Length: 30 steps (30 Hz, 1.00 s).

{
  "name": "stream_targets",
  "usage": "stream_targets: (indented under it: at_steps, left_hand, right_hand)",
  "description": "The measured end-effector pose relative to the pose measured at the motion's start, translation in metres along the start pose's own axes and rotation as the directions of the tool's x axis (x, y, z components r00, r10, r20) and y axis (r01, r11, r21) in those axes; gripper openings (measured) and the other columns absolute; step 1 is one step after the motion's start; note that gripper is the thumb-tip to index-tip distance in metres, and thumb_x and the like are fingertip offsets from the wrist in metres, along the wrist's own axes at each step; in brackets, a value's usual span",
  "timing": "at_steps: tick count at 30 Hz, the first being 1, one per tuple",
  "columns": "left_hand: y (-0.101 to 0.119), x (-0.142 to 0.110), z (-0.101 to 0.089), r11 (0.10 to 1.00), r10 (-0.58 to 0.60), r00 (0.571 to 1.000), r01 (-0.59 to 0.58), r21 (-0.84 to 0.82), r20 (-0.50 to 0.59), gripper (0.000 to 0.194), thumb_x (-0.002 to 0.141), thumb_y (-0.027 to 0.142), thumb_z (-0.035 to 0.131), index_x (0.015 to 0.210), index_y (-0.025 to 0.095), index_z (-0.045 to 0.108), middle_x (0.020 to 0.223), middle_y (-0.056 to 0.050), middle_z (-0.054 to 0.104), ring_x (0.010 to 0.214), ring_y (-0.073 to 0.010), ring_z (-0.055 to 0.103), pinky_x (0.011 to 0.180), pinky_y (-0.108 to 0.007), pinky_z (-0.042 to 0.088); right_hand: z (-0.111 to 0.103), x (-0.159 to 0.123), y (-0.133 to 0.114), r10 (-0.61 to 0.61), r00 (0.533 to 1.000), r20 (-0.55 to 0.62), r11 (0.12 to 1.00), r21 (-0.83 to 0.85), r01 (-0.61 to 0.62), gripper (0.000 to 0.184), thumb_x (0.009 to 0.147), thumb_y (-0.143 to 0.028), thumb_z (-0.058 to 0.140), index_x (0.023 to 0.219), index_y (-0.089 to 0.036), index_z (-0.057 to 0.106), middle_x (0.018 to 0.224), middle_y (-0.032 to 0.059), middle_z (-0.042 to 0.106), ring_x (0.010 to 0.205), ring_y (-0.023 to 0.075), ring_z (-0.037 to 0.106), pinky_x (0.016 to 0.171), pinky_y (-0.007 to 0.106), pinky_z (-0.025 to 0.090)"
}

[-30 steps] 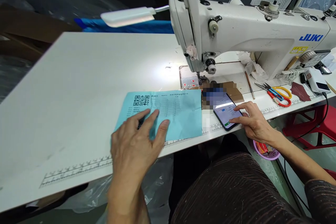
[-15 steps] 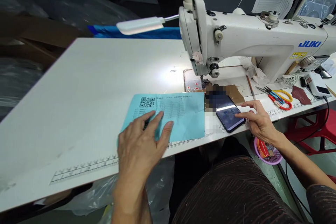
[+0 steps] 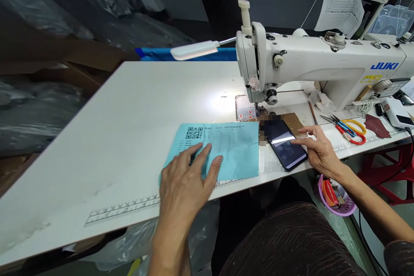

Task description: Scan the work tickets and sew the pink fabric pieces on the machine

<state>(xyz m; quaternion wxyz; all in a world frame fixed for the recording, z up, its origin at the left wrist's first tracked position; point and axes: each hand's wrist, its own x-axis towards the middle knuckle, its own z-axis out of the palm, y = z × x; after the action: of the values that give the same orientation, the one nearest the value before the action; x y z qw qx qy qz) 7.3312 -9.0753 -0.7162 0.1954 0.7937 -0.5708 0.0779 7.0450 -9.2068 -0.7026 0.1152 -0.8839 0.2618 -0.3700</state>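
Observation:
My left hand (image 3: 186,183) lies flat with fingers spread on a light blue printed sheet (image 3: 233,148) that carries a QR code, near the front edge of the white table (image 3: 123,129). A dark pen-like object peeks out under its fingers. My right hand (image 3: 318,148) hovers at the right side of a black phone (image 3: 286,146) lying on the table, index finger stretched over its dark screen, other fingers loosely apart. Neither hand holds anything.
A white JUKI sewing machine (image 3: 323,67) stands behind the phone, its lamp (image 3: 194,50) over the table. Red and yellow scissors (image 3: 351,131), a brown card piece (image 3: 296,121) and a maroon fabric piece (image 3: 375,124) lie right. A pink basket (image 3: 336,198) sits below; red stool (image 3: 388,172).
The phone screen went from a bright page to dark. My right index finger lifted off the lower screen and now reaches over its right edge. The view shifted upward; my left hand stayed.

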Motion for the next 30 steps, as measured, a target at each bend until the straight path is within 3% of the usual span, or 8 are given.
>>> stream_targets:
  at_steps: [4, 14, 19, 30]
  left_hand:
    - [-0.001, -0.001, 0.001, 1.0, -0.016, 1.0, 0.016, -0.019, -0.009, 0.052, 0.096, 0.049, 0.037, 0.127, 0.018, 0.064, 0.133, -0.016, 0.059, 0.119, -0.0374, 0.057, 0.101, -0.055, 0.044]
    - [-0.002, -0.002, 0.001, 0.999, -0.027, 1.0, 0.027, -0.042, -0.014, 0.054, 0.096, 0.052, 0.035, 0.128, 0.019, 0.064, 0.134, -0.015, 0.058, 0.12, -0.0375, 0.056, 0.1, -0.056, 0.044]
    - [-0.003, -0.002, 0.0, 0.999, -0.021, 1.0, 0.021, -0.037, -0.005, 0.054, 0.096, 0.052, 0.036, 0.129, 0.018, 0.063, 0.136, -0.015, 0.058, 0.121, -0.0379, 0.055, 0.103, -0.056, 0.042]
    - [-0.001, -0.001, -0.001, 1.0, -0.013, 1.0, 0.013, -0.023, -0.001, 0.055, 0.097, 0.051, 0.036, 0.128, 0.014, 0.064, 0.134, -0.017, 0.059, 0.119, -0.0381, 0.056, 0.102, -0.055, 0.044]
  right_hand:
    - [0.006, 0.012, 0.006, -0.034, 0.998, -0.052, 0.999, -0.012, 0.033, 0.046, 0.085, 0.001, 0.039, 0.106, -0.026, 0.069, 0.111, 0.0088, 0.057, 0.107, 0.0208, 0.057, 0.086, 0.041, 0.054]
    - [0.015, 0.031, 0.016, 0.073, 0.996, -0.052, 0.997, -0.012, -0.074, 0.031, 0.096, -0.016, 0.041, 0.113, -0.024, 0.066, 0.113, 0.0112, 0.054, 0.108, 0.0216, 0.057, 0.089, 0.042, 0.053]
    - [0.02, 0.034, 0.02, 0.063, 0.998, 0.014, 0.998, -0.026, -0.063, 0.035, 0.094, -0.013, 0.039, 0.116, -0.02, 0.065, 0.114, 0.0135, 0.053, 0.112, 0.0231, 0.055, 0.09, 0.042, 0.053]
    - [0.032, 0.041, 0.022, 0.011, 0.979, 0.203, 0.985, -0.173, 0.025, 0.041, 0.102, -0.033, 0.035, 0.116, -0.021, 0.071, 0.12, 0.0166, 0.049, 0.116, 0.0307, 0.043, 0.098, 0.053, 0.043]
